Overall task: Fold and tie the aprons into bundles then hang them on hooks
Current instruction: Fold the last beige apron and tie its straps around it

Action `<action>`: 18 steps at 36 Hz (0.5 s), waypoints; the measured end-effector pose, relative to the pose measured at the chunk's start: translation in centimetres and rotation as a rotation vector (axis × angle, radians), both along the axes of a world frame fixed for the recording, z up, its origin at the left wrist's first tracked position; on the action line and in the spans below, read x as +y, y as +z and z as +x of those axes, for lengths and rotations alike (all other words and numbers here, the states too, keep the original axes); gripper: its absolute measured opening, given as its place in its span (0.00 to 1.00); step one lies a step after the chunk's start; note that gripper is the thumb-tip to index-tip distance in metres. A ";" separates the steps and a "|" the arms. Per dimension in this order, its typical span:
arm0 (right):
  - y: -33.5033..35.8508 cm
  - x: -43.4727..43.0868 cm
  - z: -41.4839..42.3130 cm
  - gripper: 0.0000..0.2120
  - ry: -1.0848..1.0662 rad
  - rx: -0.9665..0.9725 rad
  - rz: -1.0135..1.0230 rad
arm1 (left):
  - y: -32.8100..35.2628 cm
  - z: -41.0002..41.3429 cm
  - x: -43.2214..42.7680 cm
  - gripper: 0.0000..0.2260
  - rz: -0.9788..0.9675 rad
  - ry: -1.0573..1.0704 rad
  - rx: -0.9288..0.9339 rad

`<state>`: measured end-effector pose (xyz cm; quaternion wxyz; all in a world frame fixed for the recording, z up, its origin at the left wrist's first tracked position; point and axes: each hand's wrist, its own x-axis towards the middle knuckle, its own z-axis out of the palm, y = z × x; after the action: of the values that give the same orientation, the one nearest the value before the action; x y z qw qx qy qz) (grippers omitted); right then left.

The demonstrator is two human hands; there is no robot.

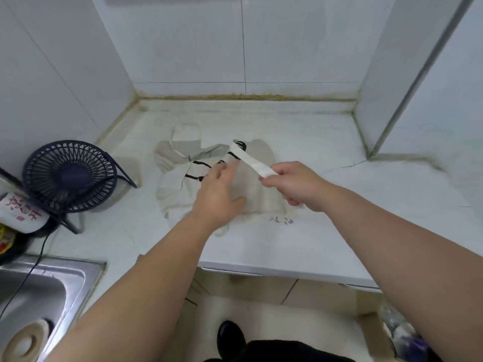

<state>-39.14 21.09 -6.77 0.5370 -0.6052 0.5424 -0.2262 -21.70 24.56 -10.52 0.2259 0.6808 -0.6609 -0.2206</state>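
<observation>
Head view, single frame. I log the apron (261,197) as a crumpled beige heap lying on the white counter (326,231), roughly mid-depth, well apart from the back wall and from the front edge. Black trim runs across its upper folds, and a thin pale loop of the same cloth lies at the far left of the heap. The left hand (218,194) rests palm-down on the middle of the apron, fingers straight and spread and gripping nothing, with the fingertips reaching to the black trim. The right hand (295,184) is clenched around a flat white strap (252,160), pinched between thumb and curled fingers. From that grip the strap rises taut and slanting toward the far side of the heap, where its end carries black marks. I cannot tell how the strap joins the cloth there. To the left of the apron a dark blue desk fan (69,176) stands on the counter, grille tilted upward. Its black cable (31,273) trails down across the rim of a steel sink (86,273) at the lower left.
</observation>
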 end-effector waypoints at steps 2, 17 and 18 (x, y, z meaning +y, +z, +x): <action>0.4 0.7 -1.0 0.06 -0.041 -0.059 0.003 | -0.1 -1.4 1.0 0.34 0.062 -0.052 -0.066; 3.5 5.7 -6.5 0.07 -0.164 -0.530 0.033 | 0.1 -9.2 5.4 0.23 0.057 -0.023 -0.208; 3.6 5.6 -6.9 0.07 -0.174 -0.542 0.020 | 0.2 -9.6 5.2 0.18 0.027 -0.022 -0.204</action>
<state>-46.07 26.69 -3.21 0.6470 -0.4683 0.4311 -0.4197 -31.30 29.73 -10.37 0.1457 0.6955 -0.6849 -0.1614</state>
